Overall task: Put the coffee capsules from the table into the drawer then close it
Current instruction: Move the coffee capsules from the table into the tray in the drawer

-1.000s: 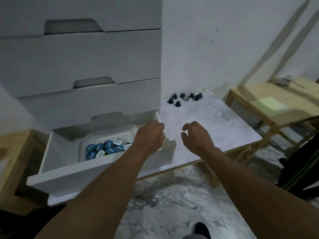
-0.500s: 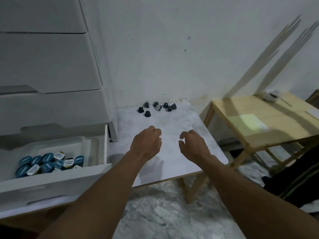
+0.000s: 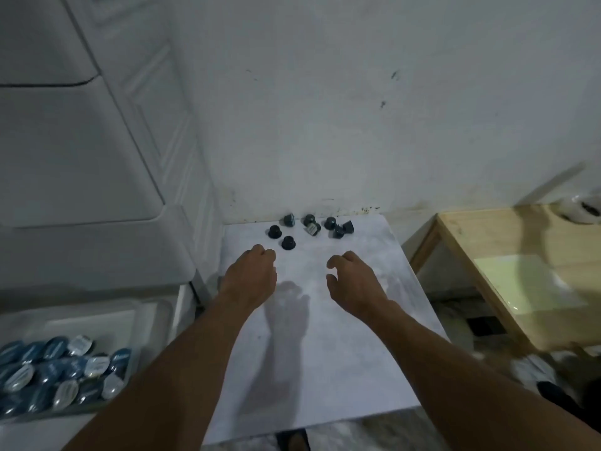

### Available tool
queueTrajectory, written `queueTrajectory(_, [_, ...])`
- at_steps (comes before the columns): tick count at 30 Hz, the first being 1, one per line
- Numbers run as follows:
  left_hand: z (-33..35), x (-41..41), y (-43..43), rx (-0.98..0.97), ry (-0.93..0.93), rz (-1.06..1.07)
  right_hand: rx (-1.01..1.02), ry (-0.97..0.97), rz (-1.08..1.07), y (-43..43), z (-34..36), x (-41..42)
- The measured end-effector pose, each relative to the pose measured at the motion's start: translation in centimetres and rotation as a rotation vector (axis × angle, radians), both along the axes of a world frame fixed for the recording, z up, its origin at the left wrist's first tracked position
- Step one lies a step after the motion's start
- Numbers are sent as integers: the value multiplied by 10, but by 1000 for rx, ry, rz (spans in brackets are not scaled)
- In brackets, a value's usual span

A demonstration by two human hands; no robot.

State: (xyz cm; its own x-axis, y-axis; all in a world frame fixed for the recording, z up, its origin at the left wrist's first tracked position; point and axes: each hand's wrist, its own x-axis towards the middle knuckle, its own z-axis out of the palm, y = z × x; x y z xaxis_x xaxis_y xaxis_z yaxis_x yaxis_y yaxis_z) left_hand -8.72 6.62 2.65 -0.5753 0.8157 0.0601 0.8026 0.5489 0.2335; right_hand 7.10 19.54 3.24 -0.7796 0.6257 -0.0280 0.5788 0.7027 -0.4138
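We read no brand or wording anywhere: the pale foil lids in the drawer (image 3: 153, 323) carry small print, but it is too blurred to make out.

On the white marbled tabletop (image 3: 341, 353) eight dark coffee capsules (image 3: 312, 226) lie in a loose cluster at the far edge, against the wall (image 3: 357, 109). One shows a pale lid turned our way; the rest show dark bodies, some upright, some tipped.

Our left grip (image 3: 250, 275) hovers over the tabletop with its fingers curled loosely and nothing in them. The nearest capsule (image 3: 288, 242) sits at about one o'clock from its knuckles, just beside them but not touching; another capsule (image 3: 274, 231) lies at twelve o'clock, a little farther.

Our right grip (image 3: 353, 281) is also empty, thumb and fingers parted in a loose curve. The cluster lies at eleven to twelve o'clock from it, apart from the fingertips.

At eight o'clock from the left grip the drawer stands pulled out, and a white tray inside holds many blue capsules (image 3: 61, 369) with blue and silver lids. At three o'clock from the right grip stands a wooden side table (image 3: 520, 239).
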Motion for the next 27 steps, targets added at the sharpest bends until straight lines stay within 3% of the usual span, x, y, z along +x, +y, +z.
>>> queueTrajectory(3, [-10,-32,33,16,-32,4,-13,-7,29,26,-4,-33])
queueTrajectory(7, [-6,-60,68,54,143,-97,-44,-28,62,54,-14,-80])
queueTrajectory(10, [-16,-90,92,31,157,-113,-49,8,60,69,-27,-115])
queueTrajectory(13, [-47,-113,104,23,44,-64,-67,-2,76,75,-42,-140])
queueTrajectory(27, [-115,-159,140,-57,-100,-55,-210,-62,119,97,-101,-196])
